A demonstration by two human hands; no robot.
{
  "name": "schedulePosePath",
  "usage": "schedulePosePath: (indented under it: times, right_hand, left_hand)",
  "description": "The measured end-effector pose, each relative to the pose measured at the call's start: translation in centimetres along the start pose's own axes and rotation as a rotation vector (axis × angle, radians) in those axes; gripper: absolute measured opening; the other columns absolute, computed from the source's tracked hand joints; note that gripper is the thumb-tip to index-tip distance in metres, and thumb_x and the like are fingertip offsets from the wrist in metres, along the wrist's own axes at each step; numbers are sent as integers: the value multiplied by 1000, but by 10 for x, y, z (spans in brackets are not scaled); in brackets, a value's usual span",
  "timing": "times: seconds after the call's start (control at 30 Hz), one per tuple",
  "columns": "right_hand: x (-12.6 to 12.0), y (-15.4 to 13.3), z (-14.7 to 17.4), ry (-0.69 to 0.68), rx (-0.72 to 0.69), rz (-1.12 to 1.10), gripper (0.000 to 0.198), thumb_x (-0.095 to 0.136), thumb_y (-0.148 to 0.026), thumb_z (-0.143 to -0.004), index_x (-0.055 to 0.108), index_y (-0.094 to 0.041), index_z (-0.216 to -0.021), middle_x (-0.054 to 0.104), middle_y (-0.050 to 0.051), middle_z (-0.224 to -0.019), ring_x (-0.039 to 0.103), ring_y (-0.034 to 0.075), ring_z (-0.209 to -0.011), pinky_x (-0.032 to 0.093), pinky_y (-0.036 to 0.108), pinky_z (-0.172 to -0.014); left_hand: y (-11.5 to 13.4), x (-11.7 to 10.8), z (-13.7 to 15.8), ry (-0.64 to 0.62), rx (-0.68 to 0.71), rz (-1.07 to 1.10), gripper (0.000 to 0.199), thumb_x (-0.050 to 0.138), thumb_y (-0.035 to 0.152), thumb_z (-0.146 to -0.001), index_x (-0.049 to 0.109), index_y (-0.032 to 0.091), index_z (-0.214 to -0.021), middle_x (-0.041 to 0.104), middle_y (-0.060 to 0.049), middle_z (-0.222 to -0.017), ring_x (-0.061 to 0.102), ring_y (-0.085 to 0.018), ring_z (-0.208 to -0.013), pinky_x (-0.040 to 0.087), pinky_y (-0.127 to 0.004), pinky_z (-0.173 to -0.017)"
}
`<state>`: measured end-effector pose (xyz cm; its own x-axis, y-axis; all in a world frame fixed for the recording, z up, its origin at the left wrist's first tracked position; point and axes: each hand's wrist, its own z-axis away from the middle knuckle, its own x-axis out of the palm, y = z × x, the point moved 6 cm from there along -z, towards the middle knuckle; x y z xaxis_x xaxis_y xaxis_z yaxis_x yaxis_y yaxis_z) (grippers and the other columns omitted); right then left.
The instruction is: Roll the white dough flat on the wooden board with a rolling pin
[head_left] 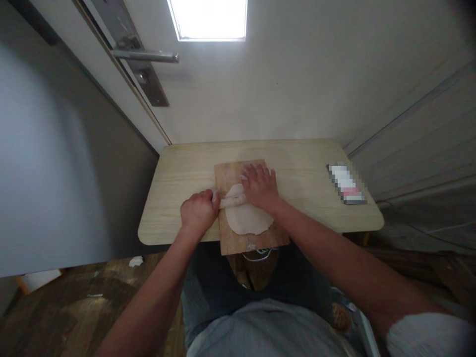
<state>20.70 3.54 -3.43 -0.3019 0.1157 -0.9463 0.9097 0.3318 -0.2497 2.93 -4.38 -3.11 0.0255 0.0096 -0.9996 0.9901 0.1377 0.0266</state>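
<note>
A flat sheet of pale dough (pixel 249 220) lies on a wooden board (pixel 238 243). Across the dough runs a light rolling pin (pixel 233 200), dusted with flour. My left hand (pixel 199 210) is closed around the pin's left end, at the board's left edge. Over the pin's right end lies my right hand (pixel 261 186), its fingers stretched out and apart and pointing toward the far side of the board. That hand hides the pin's right end and part of the dough.
The board sits on a narrow light-wood table (pixel 305 158) against a door with a metal handle (pixel 148 55). A blurred-out phone-like object (pixel 346 183) lies at the table's right. The board's near end overhangs the table edge, above my lap.
</note>
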Motion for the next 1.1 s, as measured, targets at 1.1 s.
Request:
schedulePosePath:
  times: [1.1]
  right_hand:
    - [7, 0, -66, 188, -96, -32, 47, 28, -45, -104, 59, -14, -120, 63, 16, -119, 52, 28, -113, 35, 44, -98]
  left_hand:
    - [-26, 13, -68, -82, -241, 122, 55, 34, 50, -95, 77, 15, -96, 74, -21, -99, 70, -37, -91, 51, -46, -75]
